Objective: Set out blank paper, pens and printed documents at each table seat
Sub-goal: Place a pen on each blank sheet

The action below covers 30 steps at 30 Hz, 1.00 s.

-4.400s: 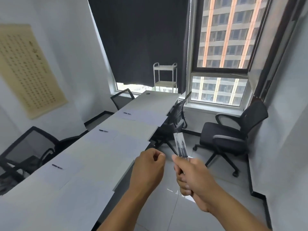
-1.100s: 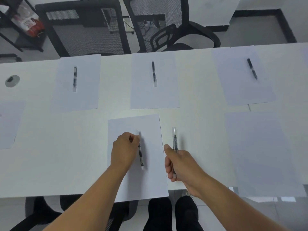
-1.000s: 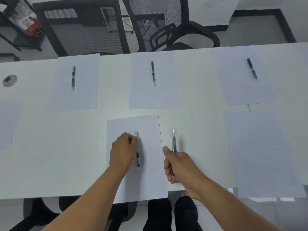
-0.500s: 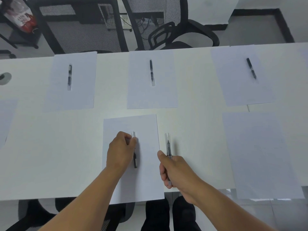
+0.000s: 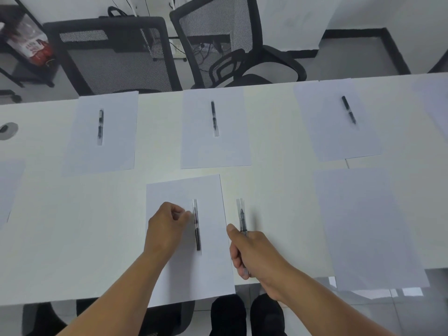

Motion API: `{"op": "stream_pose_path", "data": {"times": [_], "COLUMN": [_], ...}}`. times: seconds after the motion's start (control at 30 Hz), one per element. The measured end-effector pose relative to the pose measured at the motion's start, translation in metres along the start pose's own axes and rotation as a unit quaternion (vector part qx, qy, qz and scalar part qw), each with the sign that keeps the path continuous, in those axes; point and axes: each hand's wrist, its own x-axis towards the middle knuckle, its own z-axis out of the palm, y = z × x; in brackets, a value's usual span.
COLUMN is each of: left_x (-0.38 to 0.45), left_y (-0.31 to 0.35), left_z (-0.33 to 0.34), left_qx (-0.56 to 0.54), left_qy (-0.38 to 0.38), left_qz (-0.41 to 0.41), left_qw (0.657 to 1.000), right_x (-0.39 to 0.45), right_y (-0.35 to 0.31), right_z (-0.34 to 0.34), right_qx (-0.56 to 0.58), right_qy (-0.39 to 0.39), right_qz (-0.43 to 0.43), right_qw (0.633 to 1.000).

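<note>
I stand at the near edge of a long white table [image 5: 72,238]. A blank sheet [image 5: 208,275] lies in front of me with a pen in a clear sleeve [image 5: 196,235] lying flat on it. My left hand [image 5: 167,229] is curled beside the pen, thumb and finger pinched on its upper part. My right hand [image 5: 252,253] grips another sleeved pen [image 5: 240,218], pointing away from me just above the table, right of the sheet. To the right lies a blank sheet [image 5: 363,226] with nothing on it.
Across the table, three sheets each carry a pen [image 5: 100,126], [image 5: 213,117], [image 5: 349,112]. Two black mesh chairs [image 5: 116,59], [image 5: 218,40] stand behind them. Another sheet [image 5: 9,187] shows at the left edge, near a cable grommet [image 5: 7,130]. My black shoes [image 5: 228,314] are below.
I came from the aisle to this seat. My left hand has lowered its pen flat onto the near sheet. My right hand with its pen has drifted slightly left.
</note>
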Motion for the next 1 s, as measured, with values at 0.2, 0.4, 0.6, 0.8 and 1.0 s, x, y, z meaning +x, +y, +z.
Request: {"op": "stream_pose_path", "data": {"times": [0.2, 0.4, 0.6, 0.8, 1.0], "left_x": [-0.01, -0.028, -0.055, -0.088, -0.125], "left_y": [-0.002, 0.022, 0.071, 0.127, 0.183], "left_z": [-0.004, -0.005, -0.004, -0.005, 0.013], "left_qx": [0.01, -0.004, -0.034, -0.084, -0.11], "left_qy": [-0.002, -0.001, -0.021, -0.042, -0.069], "left_qz": [0.0, 0.03, 0.098, 0.155, 0.202], "left_qw": [1.0, 1.0, 0.994, 0.983, 0.971], "right_x": [-0.01, -0.022, -0.042, -0.082, -0.124], "right_y": [-0.002, -0.009, -0.019, -0.027, -0.021], "right_z": [-0.003, -0.012, -0.025, -0.053, -0.095], "right_qx": [0.01, 0.011, 0.021, 0.021, 0.041], "right_qy": [0.005, 0.011, 0.027, 0.056, 0.085], "right_qz": [-0.012, -0.029, -0.051, -0.074, -0.104], "right_qw": [1.0, 0.999, 0.998, 0.995, 0.99]}}
